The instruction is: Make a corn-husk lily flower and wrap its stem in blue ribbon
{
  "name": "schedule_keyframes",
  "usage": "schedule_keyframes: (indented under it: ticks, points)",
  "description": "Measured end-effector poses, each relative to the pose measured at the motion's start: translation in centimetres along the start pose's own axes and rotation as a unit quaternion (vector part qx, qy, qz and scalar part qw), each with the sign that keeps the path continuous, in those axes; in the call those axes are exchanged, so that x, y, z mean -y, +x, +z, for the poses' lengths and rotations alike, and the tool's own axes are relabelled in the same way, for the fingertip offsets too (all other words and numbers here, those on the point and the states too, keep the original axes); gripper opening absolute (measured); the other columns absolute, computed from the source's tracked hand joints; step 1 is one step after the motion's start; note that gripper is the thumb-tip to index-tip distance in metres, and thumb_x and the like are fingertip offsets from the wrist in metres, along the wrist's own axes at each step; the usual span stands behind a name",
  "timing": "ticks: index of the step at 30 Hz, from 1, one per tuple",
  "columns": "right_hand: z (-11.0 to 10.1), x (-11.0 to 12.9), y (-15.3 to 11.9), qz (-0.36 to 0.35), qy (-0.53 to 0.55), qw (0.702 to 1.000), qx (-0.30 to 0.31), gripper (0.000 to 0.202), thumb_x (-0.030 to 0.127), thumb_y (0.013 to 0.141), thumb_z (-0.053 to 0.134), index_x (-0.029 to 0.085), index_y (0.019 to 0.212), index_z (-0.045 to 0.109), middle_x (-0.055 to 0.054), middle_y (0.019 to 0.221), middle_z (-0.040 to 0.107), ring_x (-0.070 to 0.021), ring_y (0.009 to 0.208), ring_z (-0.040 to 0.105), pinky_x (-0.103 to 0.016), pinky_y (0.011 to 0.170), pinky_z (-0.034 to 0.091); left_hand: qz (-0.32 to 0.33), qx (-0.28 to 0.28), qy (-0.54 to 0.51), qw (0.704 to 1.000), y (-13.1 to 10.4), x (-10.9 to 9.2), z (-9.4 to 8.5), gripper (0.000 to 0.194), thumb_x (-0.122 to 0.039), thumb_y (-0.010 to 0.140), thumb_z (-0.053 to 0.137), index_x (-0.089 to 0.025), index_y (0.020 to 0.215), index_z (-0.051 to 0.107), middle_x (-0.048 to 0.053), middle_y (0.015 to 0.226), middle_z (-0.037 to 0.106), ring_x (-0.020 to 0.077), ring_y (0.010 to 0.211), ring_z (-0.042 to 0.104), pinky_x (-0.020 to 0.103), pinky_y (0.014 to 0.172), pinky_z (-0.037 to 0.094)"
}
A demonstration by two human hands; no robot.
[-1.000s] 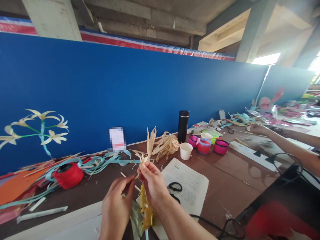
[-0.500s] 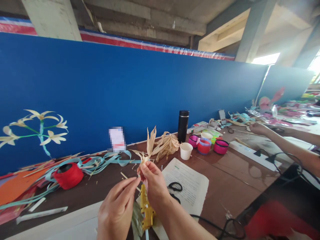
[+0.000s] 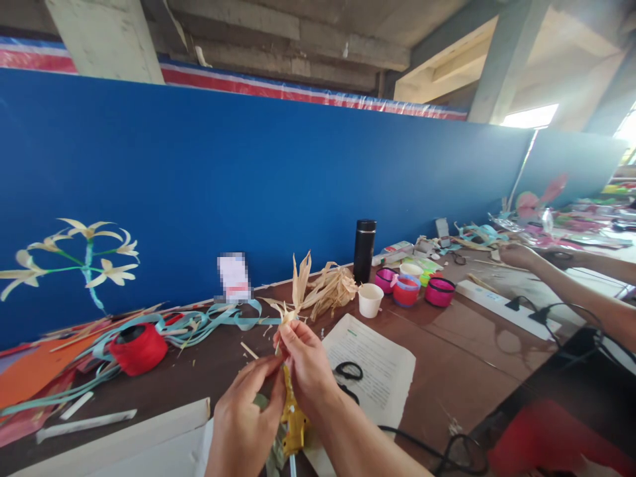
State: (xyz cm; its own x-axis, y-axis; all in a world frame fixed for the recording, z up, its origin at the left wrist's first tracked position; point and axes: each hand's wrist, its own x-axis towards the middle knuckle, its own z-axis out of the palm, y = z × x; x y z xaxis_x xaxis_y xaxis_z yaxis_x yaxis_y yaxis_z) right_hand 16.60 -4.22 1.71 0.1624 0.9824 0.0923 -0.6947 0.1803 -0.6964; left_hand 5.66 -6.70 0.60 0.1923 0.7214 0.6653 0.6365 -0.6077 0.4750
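My right hand (image 3: 307, 354) is closed in a pinch on the base of a small flower of pale dried corn husk (image 3: 285, 317), its narrow petals pointing up. Just below it, my left hand (image 3: 251, 404) has thumb and fingers drawn together by the flower's lower end. What lies between those left fingertips is too small to make out. A yellow glue gun (image 3: 294, 427) lies under my hands, partly covered by them. Behind the flower is a heap of dried corn husks (image 3: 332, 291).
A printed sheet (image 3: 382, 371) with black-handled scissors (image 3: 349, 371) lies to the right. Beyond stand a white paper cup (image 3: 370, 301), a black flask (image 3: 364, 250) and ribbon rolls (image 3: 439, 291). A red roll (image 3: 139, 351) sits left; a co-worker's arm (image 3: 561, 285) reaches in at right.
My left hand has shifted slightly right and its fingers have curled in closer beneath the flower. My right hand keeps its pinch in nearly the same place.
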Motion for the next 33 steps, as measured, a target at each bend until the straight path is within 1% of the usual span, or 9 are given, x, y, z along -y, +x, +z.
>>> schedule_keyframes:
  ticks: [4,7,10,15,18,23,26,29,33]
  points:
    - [0.1,0.2,-0.2,0.002,0.014,1.0,0.004,0.027,0.037,0.068,0.074,0.018,0.063,0.055,0.002,0.059,0.057,-0.0068,0.049,0.038,-0.02,0.049,0.028,-0.14,0.04,-0.048,0.988,0.4,-0.4,-0.2,0.022,-0.043,0.078,0.059,-0.024,0.082,0.069,-0.001,0.075,0.074,0.0166,0.063,0.069,0.022,0.057,0.053]
    - [0.1,0.2,-0.4,0.008,0.013,1.0,0.002,0.026,0.036,0.067,0.074,0.017,0.064,0.056,0.002,0.059,0.058,-0.007,0.049,0.04,-0.02,0.05,0.03,-0.197,0.049,-0.071,0.977,0.7,0.1,0.0,0.027,-0.046,0.077,0.059,-0.021,0.079,0.066,0.001,0.072,0.073,0.0173,0.062,0.069,0.022,0.052,0.052]
    - [0.1,0.1,-0.4,0.015,0.012,1.0,0.001,0.025,0.036,0.067,0.074,0.017,0.065,0.057,0.002,0.061,0.059,-0.0073,0.051,0.044,-0.021,0.055,0.034,-0.175,0.032,-0.047,0.983,1.0,0.6,0.0,0.024,-0.043,0.078,0.059,-0.021,0.086,0.067,0.002,0.079,0.074,0.0182,0.067,0.07,0.024,0.057,0.053]
    - [0.0,0.0,-0.3,0.011,0.022,1.0,0.006,0.023,0.034,0.068,0.075,0.017,0.066,0.059,0.002,0.062,0.06,-0.0073,0.054,0.046,-0.021,0.059,0.035,-0.047,-0.013,0.015,0.999,1.6,1.1,-0.7,0.02,-0.034,0.082,0.054,-0.025,0.091,0.07,0.002,0.087,0.073,0.0167,0.073,0.069,0.023,0.064,0.053]
    - [0.0,0.0,-0.2,0.0,0.008,1.0,0.006,0.023,0.033,0.069,0.074,0.017,0.065,0.059,0.002,0.061,0.06,-0.0071,0.053,0.044,-0.021,0.058,0.033,-0.033,-0.032,0.035,0.998,1.6,1.2,-1.0,0.02,-0.032,0.082,0.055,-0.025,0.093,0.07,0.001,0.086,0.074,0.0165,0.071,0.07,0.022,0.063,0.053]
    - [0.1,-0.1,-0.2,-0.01,-0.009,1.0,0.002,0.023,0.033,0.069,0.073,0.017,0.064,0.057,0.002,0.061,0.059,-0.0079,0.054,0.043,-0.021,0.059,0.033,-0.023,-0.052,0.021,0.998,1.2,1.1,-1.2,0.021,-0.034,0.081,0.056,-0.025,0.093,0.071,0.001,0.088,0.074,0.0166,0.074,0.07,0.022,0.066,0.053]
    - [0.2,0.0,-0.3,-0.01,-0.017,1.0,-0.009,0.023,0.033,0.068,0.073,0.017,0.064,0.057,0.002,0.061,0.059,-0.0082,0.055,0.043,-0.022,0.059,0.033,-0.027,-0.048,-0.008,0.998,1.1,0.8,-1.2,0.021,-0.033,0.081,0.056,-0.026,0.094,0.071,0.001,0.092,0.073,0.0156,0.078,0.069,0.022,0.071,0.053]
    - [0.3,0.3,-0.4,-0.018,-0.031,0.999,-0.009,0.022,0.032,0.069,0.072,0.017,0.065,0.056,0.003,0.06,0.058,-0.0076,0.055,0.041,-0.021,0.058,0.032,-0.062,-0.027,-0.04,0.997,1.2,0.3,-1.3,0.021,-0.033,0.078,0.058,-0.026,0.093,0.072,0.0,0.092,0.073,0.0151,0.077,0.068,0.021,0.07,0.053]
    - [0.5,0.6,-0.6,-0.029,-0.053,0.998,-0.003,0.024,0.034,0.069,0.072,0.017,0.064,0.055,0.003,0.06,0.057,-0.0076,0.054,0.041,-0.021,0.057,0.033,-0.14,0.025,-0.087,0.986,1.6,-0.4,-1.7,0.022,-0.036,0.076,0.058,-0.026,0.09,0.071,-0.001,0.088,0.073,0.0152,0.073,0.068,0.021,0.065,0.052]
